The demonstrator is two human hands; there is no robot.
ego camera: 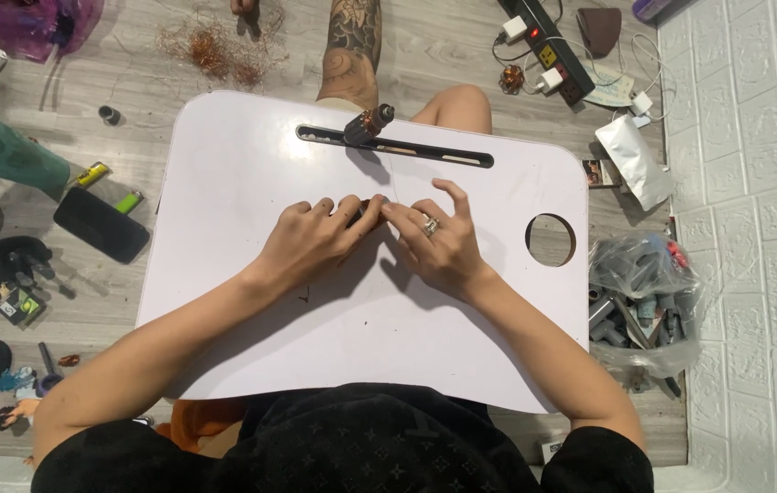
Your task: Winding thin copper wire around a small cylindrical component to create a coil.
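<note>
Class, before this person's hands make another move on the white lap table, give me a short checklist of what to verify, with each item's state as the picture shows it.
1. Both hands on the small dark part: ok; left hand and right hand meet on it.
2. Part fully visible: not ok; fingers cover most of it.
3. Copper-wound rotor lying in the table's slot: ok, apart from the hands.
4. Bare white table beside the hands: ok.
5. Grip firmness: cannot tell.

black patterned shirt (pixel 361 447); ring (pixel 430 225) on right hand (pixel 438 246)
</note>
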